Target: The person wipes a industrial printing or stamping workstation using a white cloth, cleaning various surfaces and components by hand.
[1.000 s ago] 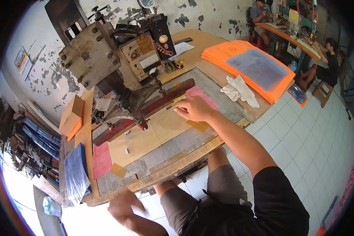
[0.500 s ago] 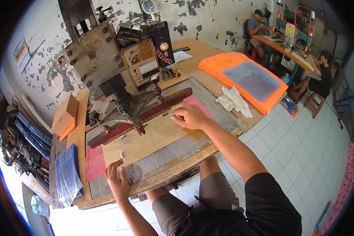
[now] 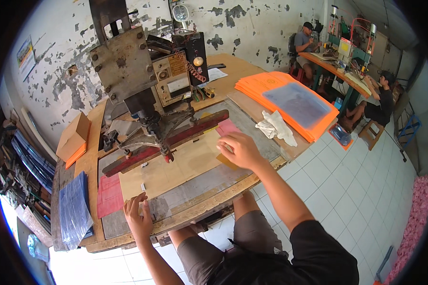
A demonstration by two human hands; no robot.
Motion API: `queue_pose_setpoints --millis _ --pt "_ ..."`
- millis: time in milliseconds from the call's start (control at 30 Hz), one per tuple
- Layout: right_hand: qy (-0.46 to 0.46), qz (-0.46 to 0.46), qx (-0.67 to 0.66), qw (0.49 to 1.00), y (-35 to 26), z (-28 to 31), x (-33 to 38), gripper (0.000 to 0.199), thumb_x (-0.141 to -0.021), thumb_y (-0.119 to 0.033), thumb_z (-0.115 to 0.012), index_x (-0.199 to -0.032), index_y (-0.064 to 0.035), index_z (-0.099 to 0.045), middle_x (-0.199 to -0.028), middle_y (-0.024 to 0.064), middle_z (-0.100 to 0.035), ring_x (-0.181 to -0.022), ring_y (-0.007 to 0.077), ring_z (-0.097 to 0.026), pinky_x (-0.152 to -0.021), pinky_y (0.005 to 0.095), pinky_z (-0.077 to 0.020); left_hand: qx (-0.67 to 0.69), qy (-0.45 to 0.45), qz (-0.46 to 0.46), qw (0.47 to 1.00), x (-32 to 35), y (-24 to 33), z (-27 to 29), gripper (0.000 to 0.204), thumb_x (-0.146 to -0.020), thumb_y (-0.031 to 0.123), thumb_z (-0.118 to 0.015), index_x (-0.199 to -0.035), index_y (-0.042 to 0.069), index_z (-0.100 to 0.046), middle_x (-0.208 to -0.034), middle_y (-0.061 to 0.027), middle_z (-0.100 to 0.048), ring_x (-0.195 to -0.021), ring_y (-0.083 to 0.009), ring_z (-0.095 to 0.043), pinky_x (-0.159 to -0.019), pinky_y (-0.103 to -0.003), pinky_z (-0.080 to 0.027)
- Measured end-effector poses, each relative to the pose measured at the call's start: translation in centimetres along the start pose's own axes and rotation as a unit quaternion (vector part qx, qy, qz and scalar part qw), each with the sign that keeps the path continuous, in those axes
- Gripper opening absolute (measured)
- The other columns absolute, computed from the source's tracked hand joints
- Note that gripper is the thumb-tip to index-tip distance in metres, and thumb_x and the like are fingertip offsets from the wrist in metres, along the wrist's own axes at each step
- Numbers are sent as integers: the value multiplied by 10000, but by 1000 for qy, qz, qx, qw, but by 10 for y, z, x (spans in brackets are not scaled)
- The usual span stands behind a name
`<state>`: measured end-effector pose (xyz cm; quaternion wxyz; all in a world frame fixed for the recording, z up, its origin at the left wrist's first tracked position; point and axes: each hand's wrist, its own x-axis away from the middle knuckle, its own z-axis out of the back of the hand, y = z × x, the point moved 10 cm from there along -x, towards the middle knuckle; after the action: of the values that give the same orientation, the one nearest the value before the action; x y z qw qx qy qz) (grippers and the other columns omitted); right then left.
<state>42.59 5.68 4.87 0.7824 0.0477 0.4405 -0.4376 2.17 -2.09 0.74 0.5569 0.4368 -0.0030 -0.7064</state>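
My left hand hovers at the front left edge of the press bed, its fingers loosely bent and apart, nothing seen in them. Beyond its fingertips lies a small white piece on the tan sheet. My right hand is above the sheet's right end, fingers curled in; whether they hold anything is hidden. A short dark piece lies on the sheet to its left, apart from the fingers. Another small piece lies by the red bar of the press, which hangs over the sheet.
Orange folders with a clear sleeve on top are stacked at the right, beside a crumpled white cloth. Blue plastic sheets and a cardboard box lie left. Two people sit at a far bench.
My right hand has drawn back from the dark piece toward the near right, its fingers loosening slightly. My left hand stays near the white piece. The whole view has shifted a little.
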Motion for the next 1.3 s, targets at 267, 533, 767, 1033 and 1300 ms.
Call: queue_pose_setpoints --millis 267,533,767,1033,1300 --pt "81 -79 -6 994 -15 26 85 287 -1087 -231 -733 -1325 -74 -763 -1340 121 -764 -1357 339 -663 -1174 502 -461 10 4 -23 1000 -1 12 5 245 -1096 186 -673 -1233 31 -804 -1084 -125 -805 -1080 -330 -739 -1104 -481 -482" --pt "53 -105 47 992 -3 19 82 282 -1094 -259 -712 -1287 -63 -774 -1300 133 -788 -1296 347 -699 -1152 493 -457 17 12 -22 1000 -8 14 3 212 -1061 201 -729 -1160 33 -811 -1087 -131 -813 -1061 -353 -751 -1035 -468 -525" --pt "-18 -83 7 996 -15 7 79 294 -1057 -262 -769 -1273 -67 -812 -1324 135 -800 -1288 347 -706 -1149 484 -476 38 19 -30 999 0 7 8 242 -1034 246 -769 -1152 42 -827 -1033 -120 -803 -1014 -326 -759 -957 -463 -560" --pt "-22 -54 16 998 -21 3 80 354 -1039 -300 -794 -1331 -100 -787 -1334 103 -787 -1305 313 -693 -1145 477 -455 40 15 -12 999 3 4 7 267 -1041 267 -764 -1150 35 -837 -1019 -139 -809 -962 -330 -773 -932 -458 -569" --pt "-9 -99 13 995 0 3 83 383 -1043 -333 -801 -1347 -101 -779 -1367 118 -763 -1360 342 -658 -1214 506 -428 31 5 4 999 -1 5 3 270 -1046 262 -770 -1141 20 -842 -1031 -165 -812 -964 -347 -778 -902 -461 -586"
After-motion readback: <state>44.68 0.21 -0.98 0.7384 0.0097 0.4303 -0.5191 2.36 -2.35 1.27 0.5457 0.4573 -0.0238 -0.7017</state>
